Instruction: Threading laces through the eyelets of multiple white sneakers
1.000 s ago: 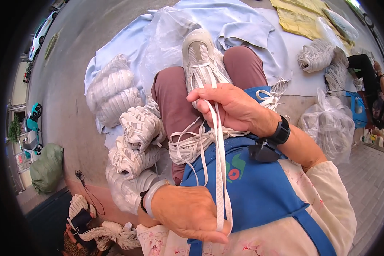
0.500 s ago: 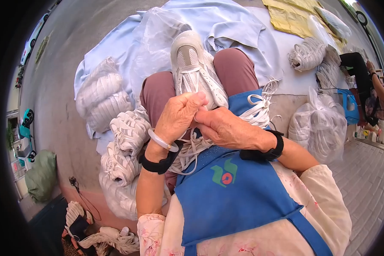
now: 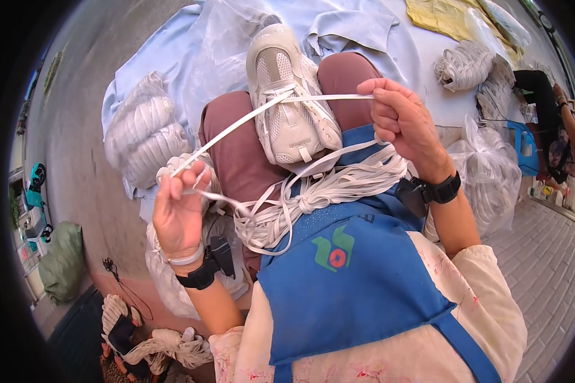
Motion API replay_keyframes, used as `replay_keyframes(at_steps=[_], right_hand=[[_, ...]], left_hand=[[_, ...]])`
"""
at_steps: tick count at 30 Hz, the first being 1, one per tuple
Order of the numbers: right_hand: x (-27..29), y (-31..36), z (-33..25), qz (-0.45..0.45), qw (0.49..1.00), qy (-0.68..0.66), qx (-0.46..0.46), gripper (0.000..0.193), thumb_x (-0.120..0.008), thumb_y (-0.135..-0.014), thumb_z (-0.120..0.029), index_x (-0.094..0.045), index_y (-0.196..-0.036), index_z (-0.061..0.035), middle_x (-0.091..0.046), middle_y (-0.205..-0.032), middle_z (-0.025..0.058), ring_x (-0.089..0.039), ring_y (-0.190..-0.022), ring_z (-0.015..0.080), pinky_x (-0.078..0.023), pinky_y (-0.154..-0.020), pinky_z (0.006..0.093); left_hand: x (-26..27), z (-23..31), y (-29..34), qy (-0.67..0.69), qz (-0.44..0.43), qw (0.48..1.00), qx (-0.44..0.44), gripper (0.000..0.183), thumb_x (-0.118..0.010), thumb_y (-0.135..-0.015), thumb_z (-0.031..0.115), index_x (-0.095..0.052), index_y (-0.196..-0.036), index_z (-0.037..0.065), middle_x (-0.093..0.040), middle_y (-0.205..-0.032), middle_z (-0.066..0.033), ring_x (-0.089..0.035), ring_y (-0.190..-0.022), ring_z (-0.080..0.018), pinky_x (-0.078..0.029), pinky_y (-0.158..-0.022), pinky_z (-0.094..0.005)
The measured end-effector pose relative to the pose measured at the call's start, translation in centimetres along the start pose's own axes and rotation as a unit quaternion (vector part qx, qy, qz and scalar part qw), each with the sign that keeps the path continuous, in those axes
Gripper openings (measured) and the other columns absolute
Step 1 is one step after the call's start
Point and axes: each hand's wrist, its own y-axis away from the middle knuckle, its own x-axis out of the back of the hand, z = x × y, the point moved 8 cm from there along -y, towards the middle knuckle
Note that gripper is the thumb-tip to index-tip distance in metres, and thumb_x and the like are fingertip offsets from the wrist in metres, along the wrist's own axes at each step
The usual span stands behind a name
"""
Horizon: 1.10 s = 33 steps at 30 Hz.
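Between my knees rests a beige and white mesh sneaker point(image 3: 273, 127), its toe pointing away from me. A flat white shoelace point(image 3: 231, 132) crosses at the shoe's throat and runs out tautly to both sides. On the lower left, my left hand point(image 3: 180, 210) pinches one end, with a loose tail looping past the fingers. My right hand point(image 3: 404, 121) is closed around the other end, beyond the right knee. Across my lap, on the blue apron point(image 3: 358, 287), lies a bundle of loose white laces point(image 3: 338, 191).
Plastic-wrapped stacks of pale shoes point(image 3: 144, 131) lie on the left. More bundled shoes point(image 3: 464, 66) and a clear bag point(image 3: 489, 182) stand right. Light blue cloth point(image 3: 351, 32) covers the ground ahead. Another person's arm point(image 3: 572, 124) shows at far right.
My hands were together over the shoe's near end. They have moved apart, left hand down-left and right hand up-right, drawing the lace out straight. The lap bundle is now uncovered.
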Motion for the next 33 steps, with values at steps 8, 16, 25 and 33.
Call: replay_keyframes(at_steps=[8, 16, 25, 33], right_hand=[[8.1, -2.6, -0.4, 0.061, 0.997, -0.028, -0.027, 0.016, -0.053, -0.094, -0.012, -0.06, -0.103, -0.0018, -0.029, -0.057, -0.0106, -0.025, -0.043, 0.0004, -0.021, -0.036, 0.0181], [15.9, -3.1, -2.9, 0.222, 0.97, 0.092, 0.038, 0.016, -0.062, -0.09, -0.015, -0.063, -0.1, -0.0026, -0.033, -0.057, -0.0095, -0.028, -0.044, 0.0014, -0.022, -0.037, 0.019], [2.9, -3.9, -5.2, 0.135, 0.867, 0.456, 0.153, 0.022, -0.059, -0.087, -0.016, -0.067, -0.101, -0.001, -0.066, -0.076, 0.009, -0.063, -0.066, 0.0163, -0.051, -0.064, 0.0274], [-7.8, -3.3, -2.1, -0.033, 0.753, 0.575, 0.318, 0.018, -0.06, -0.088, -0.015, -0.064, -0.096, 0.0005, -0.062, -0.086, 0.0159, -0.061, -0.076, 0.03, -0.049, -0.069, 0.0364]], left_hand=[[16.5, 16.4, 9.9, 0.14, 0.075, 0.95, -0.267, 0.018, -0.051, -0.094, 0.014, -0.055, -0.079, 0.004, -0.054, -0.074, -0.0051, -0.053, -0.096, -0.0267, -0.029, -0.108, -0.0524], [22.6, 24.8, 23.2, 0.011, 0.439, 0.737, -0.515, 0.032, -0.047, -0.096, 0.031, -0.061, -0.107, 0.005, -0.053, -0.103, -0.0164, -0.046, -0.11, -0.0345, -0.022, -0.109, -0.0611], [17.8, 20.5, 12.2, -0.093, 0.152, 0.948, -0.265, 0.025, -0.057, -0.095, 0.024, -0.054, -0.097, 0.0, -0.047, -0.081, -0.005, -0.038, -0.059, -0.0095, -0.038, -0.064, -0.0248], [-7.6, -1.2, -6.4, -0.481, -0.002, 0.872, -0.092, 0.019, -0.067, -0.088, 0.015, -0.065, -0.1, 0.001, -0.064, -0.087, -0.0009, -0.053, -0.066, -0.0047, -0.045, -0.057, -0.022]])
